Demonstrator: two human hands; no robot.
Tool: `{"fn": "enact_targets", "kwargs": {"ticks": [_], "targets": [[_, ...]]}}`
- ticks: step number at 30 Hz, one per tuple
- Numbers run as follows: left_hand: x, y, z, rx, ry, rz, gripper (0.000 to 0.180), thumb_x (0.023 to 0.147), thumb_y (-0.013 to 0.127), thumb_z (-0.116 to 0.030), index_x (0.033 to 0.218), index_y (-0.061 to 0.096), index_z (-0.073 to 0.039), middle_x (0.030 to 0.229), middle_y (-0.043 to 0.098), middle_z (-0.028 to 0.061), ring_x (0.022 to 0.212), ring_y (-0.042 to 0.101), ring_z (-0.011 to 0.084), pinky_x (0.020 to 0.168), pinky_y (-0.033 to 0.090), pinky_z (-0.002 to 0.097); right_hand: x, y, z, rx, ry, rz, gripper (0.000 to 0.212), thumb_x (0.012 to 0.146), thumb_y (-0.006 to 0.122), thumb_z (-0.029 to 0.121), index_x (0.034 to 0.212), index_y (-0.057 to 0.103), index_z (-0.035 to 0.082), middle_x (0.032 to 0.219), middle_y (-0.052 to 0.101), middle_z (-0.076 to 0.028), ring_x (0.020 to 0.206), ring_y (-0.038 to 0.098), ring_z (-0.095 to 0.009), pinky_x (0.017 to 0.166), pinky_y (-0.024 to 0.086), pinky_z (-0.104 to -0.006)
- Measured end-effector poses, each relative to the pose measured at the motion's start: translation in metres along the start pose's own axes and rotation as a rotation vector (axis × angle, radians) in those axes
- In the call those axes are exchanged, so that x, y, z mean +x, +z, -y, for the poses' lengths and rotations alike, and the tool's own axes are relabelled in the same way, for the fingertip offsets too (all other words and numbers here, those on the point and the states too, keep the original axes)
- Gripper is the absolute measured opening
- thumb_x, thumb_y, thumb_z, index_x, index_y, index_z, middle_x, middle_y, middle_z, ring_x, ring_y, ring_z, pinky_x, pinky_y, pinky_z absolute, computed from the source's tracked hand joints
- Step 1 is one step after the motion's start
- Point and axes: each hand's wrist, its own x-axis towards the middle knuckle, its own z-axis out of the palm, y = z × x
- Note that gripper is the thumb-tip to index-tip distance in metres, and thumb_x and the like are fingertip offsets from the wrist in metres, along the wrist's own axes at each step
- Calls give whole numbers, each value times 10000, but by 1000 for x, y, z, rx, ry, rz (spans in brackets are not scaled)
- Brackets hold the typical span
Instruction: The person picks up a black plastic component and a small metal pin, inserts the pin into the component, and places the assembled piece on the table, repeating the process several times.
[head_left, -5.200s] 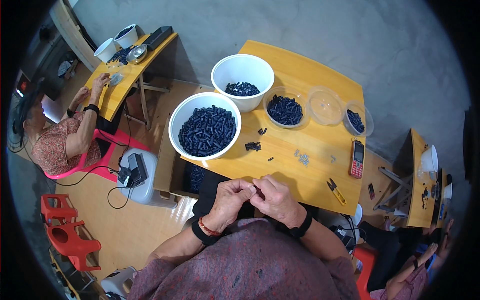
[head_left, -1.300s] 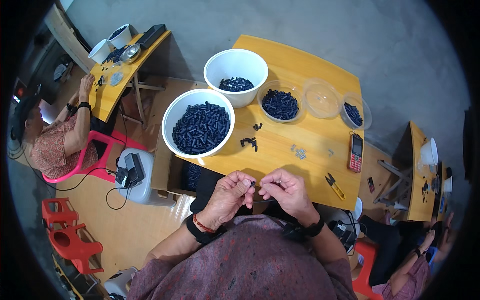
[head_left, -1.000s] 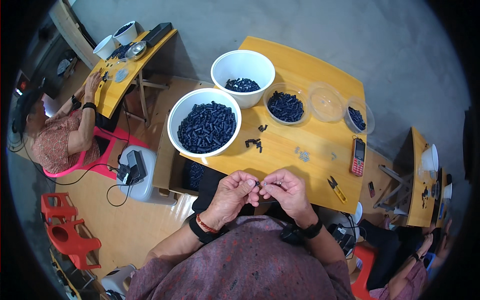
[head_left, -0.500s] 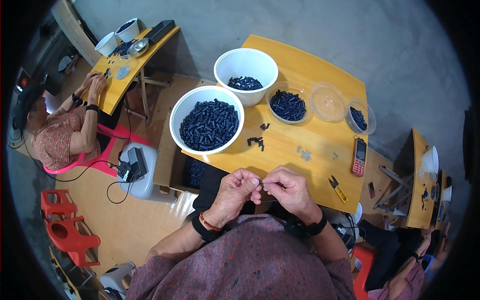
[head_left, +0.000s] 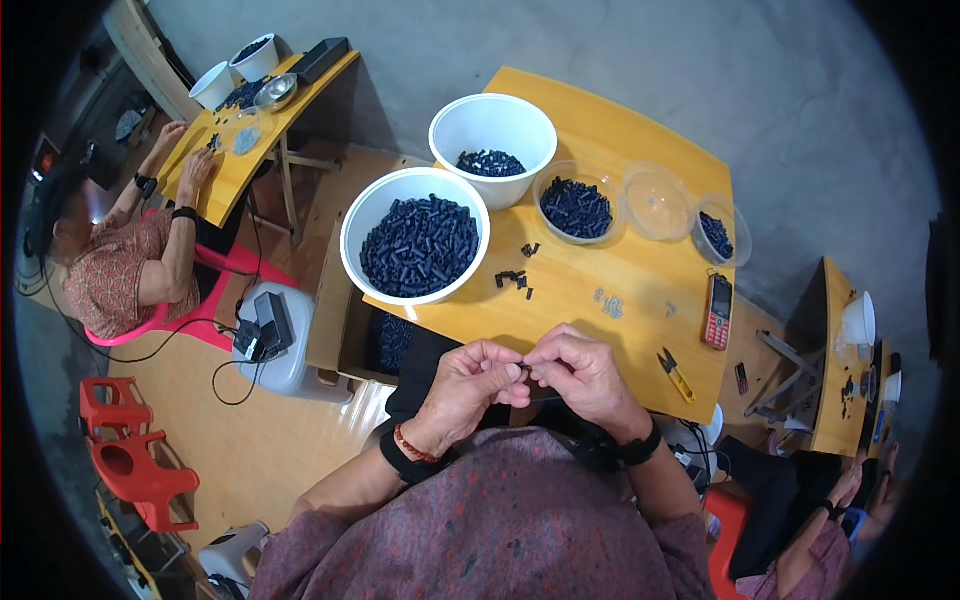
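Note:
My left hand [head_left: 468, 388] and my right hand [head_left: 582, 382] meet at the near edge of the yellow table [head_left: 575, 362]. Between their pinched fingertips is a small black part [head_left: 523, 371], mostly covered by the fingers. Beyond the hands lie a few loose black tubular pieces [head_left: 512, 279] and a little heap of small grey pieces [head_left: 611, 306]. Two white buckets stand at the left: the nearer bucket [head_left: 352, 262] is full of black pieces, the farther bucket [head_left: 440, 130] holds fewer. Yellow-handled snips [head_left: 680, 380] lie right of my hands.
Clear plastic bowls [head_left: 655, 204] line the table's far right, two with black pieces. A red and black phone [head_left: 717, 312] lies near the right edge. A cardboard box [head_left: 325, 330] with black pieces stands below left. Co-workers sit at a left table [head_left: 214, 190] and at right.
My hands have stayed close together, the fingertips shifting slightly around the small black part. At the left table, the co-worker's hands have moved apart.

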Motion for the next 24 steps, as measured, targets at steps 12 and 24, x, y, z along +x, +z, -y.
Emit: {"fn": "enact_targets", "kwargs": {"ticks": [12,24], "targets": [[-3,2,5,286,186,-16,32,914,632,3,941,614,5,829,672,80,701,687,151,656,610,307,4,-4,24,-378,-118,44,171,884,623,-27,1051,592,-7,864,658,-78,787,666,-153,697,538,-272],[-2,4,5,87,145,-1,66,936,606,-25,1000,603,-9,885,694,134,722,699,184,676,614,333,-7,7,-11,250,105,-33,103,913,611,-35,1010,634,-8,909,676,-51,769,645,-87,722,545,-220]]}}
